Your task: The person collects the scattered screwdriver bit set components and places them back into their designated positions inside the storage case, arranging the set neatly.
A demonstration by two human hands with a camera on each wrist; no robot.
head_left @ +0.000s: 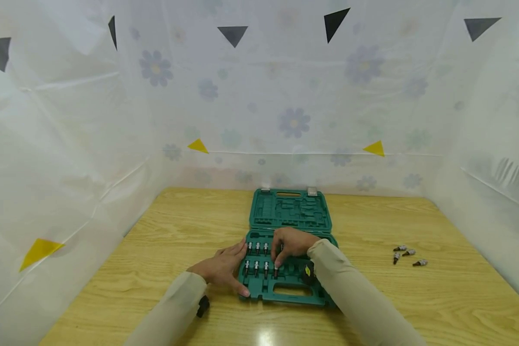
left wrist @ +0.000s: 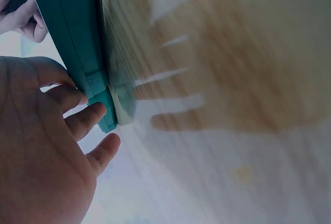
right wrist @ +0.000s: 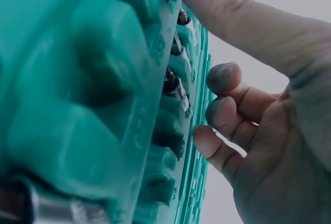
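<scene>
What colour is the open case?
The case is bluish green, best seen in the head view.

we see a wooden table [head_left: 190, 221] carrying an open green case [head_left: 290, 222], and four loose bits [head_left: 420, 263] to its right.

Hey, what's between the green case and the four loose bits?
In the head view, bare wooden tabletop lies between the green case and the loose bits; the right sleeve crosses its near side.
</scene>
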